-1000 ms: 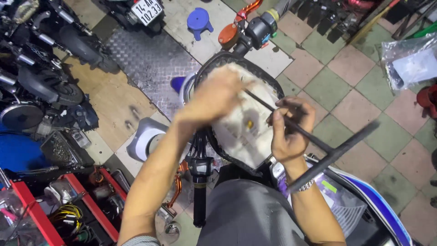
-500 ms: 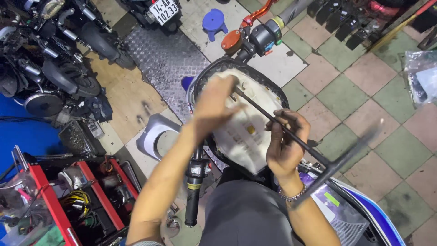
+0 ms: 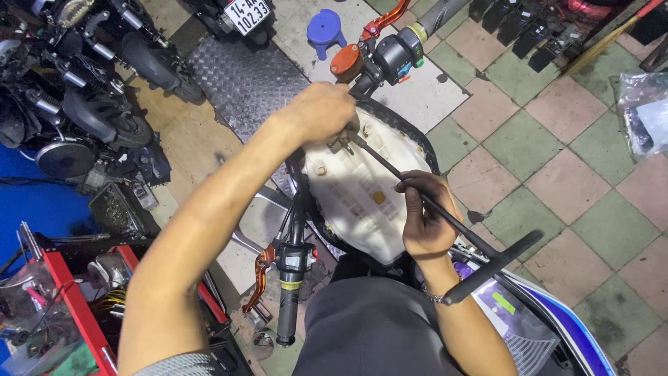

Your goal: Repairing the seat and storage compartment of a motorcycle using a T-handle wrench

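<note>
Hands: right [image 3: 424, 223] grips T-handle wrench [image 3: 445, 217], left [image 3: 321, 111] steadies its tip on white panel [image 3: 362, 202].

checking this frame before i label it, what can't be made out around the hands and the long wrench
Head view only:
- Tip of the T-handle wrench and what it meets: hidden under the left hand.
- Right hand palm and grip: only the back shows.
- White panel near edge: covered by the person's grey clothing.
- Red tool cart: cut by the left and bottom edges.

Checkered tile floor [image 3: 557, 139], workshop clutter.
</note>
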